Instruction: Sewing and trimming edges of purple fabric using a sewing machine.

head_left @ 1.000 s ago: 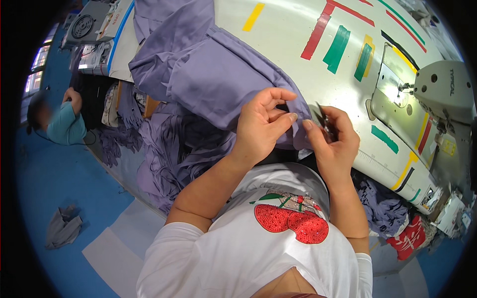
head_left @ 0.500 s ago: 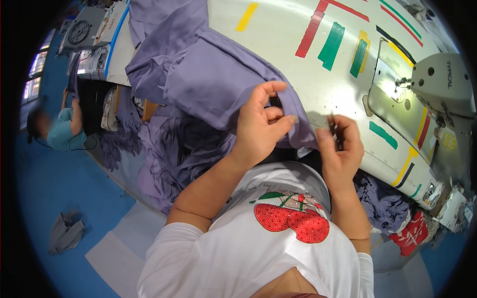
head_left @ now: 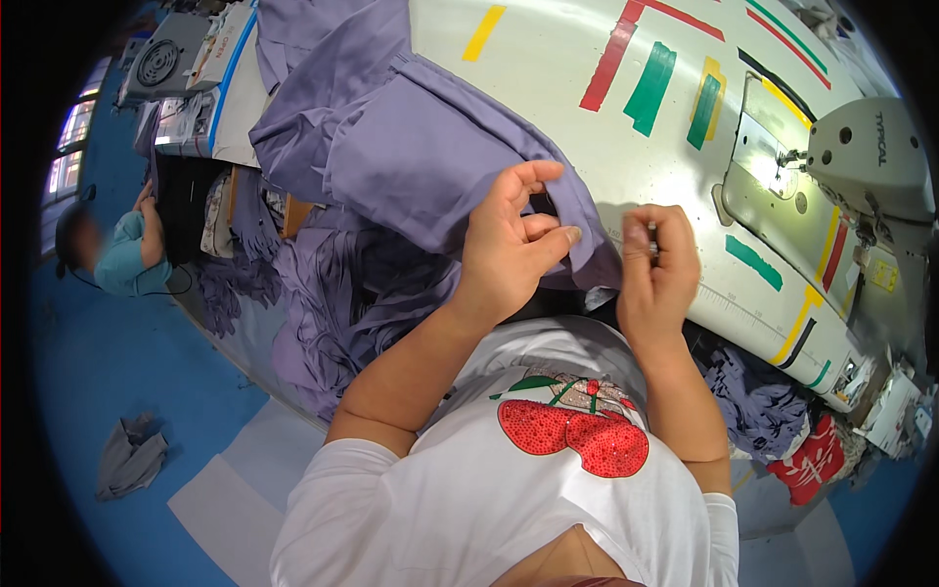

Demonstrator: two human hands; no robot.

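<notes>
A purple garment (head_left: 421,157) lies spread over the left part of the white sewing table, its folded, stitched edge running down toward me. My left hand (head_left: 514,240) is on its near end with the fingers curled and the thumb on the edge band; the lower fingers seem to grip the cloth. Just right of that edge, my right hand (head_left: 660,269) is raised with thumb and bent fingers closed. A small dark tool (head_left: 652,232) shows between them, mostly hidden, so its kind is unclear. It is apart from the cloth.
A sewing machine (head_left: 866,157) with its lamp lit stands at the right of the table (head_left: 558,88), which bears coloured tape strips. Heaped purple garments (head_left: 328,303) hang left of my lap; more purple cloth (head_left: 748,396) lies below the table's right edge. Another person (head_left: 132,254) works far left.
My right hand has moved left and slightly up, closer to the garment's edge, with its fingers turned. My left hand and the garment stay nearly in place.
</notes>
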